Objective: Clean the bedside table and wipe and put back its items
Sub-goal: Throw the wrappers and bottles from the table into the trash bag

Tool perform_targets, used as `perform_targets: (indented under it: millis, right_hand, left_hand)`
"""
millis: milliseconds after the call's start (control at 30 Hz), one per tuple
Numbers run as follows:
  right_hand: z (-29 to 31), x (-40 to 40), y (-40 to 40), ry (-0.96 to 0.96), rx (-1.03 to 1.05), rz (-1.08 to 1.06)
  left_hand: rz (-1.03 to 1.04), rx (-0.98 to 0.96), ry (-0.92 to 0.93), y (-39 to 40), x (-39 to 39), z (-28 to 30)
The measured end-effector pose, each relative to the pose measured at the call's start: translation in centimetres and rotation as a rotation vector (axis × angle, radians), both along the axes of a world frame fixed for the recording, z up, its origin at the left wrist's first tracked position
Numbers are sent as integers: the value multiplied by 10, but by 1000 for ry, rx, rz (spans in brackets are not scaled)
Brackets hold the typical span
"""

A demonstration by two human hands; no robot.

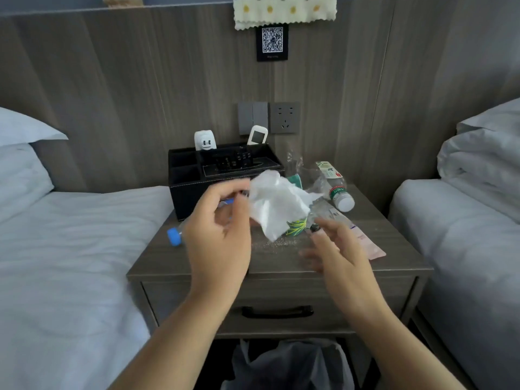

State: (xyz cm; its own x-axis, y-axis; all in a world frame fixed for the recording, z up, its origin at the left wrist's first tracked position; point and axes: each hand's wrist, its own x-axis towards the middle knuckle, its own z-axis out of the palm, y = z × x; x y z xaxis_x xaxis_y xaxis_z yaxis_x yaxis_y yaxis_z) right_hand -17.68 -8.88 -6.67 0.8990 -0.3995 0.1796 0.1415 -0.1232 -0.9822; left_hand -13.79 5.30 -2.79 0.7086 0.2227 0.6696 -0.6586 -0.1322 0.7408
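Note:
My left hand point(218, 226) pinches a white tissue point(274, 202) and holds it above the wooden bedside table point(197, 260). My right hand point(334, 249) hovers blurred over the table's front right with its fingers spread and nothing in them. Behind the tissue stands a green patterned cup point(295, 226). A black organiser box point(197, 175) sits at the back left. A clear bottle with a white cap point(339, 192) lies at the back right, and a bottle with a blue cap point(175, 236) lies at the left edge. Crumbs point(277, 243) are scattered in the middle.
Beds flank the table, the left bed point(70, 249) and the right bed point(464, 235). A pink packet point(368, 246) lies by my right hand. A bin with a plastic liner point(281, 364) stands under the table. The drawer handle point(277, 311) faces me.

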Motion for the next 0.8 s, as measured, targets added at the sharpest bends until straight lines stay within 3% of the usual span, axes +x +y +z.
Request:
perform_targets:
  millis: [100,167,333,500,567,667,733,800]
  right_hand:
    - [3,-16,10,9,293,165]
    - [5,-24,13,17,383,242]
    - [0,-22,18,13,351,215]
    - [3,-21,20,-212,397,85]
    - [9,-22,24,-357,253,18]
    - [7,-23,32,-500,-195,-49]
    - [0,-23,34,-539,-426,-47]
    - [-5,-25,35,-570,-482,2]
  left_hand:
    - [-90,7,95,20,-34,-24]
    - [-172,47,132,26,-41,-32]
    - [-345,39,192,30,-38,-38]
    - [-344,-7,403,29,-28,-44]
    - [-498,-67,672,32,-23,-46]
    - [-892,-231,996,32,-25,-41]
    - [-933,-319,926,31,-26,-38]
    - [-827,-371,815,30,-24,-37]
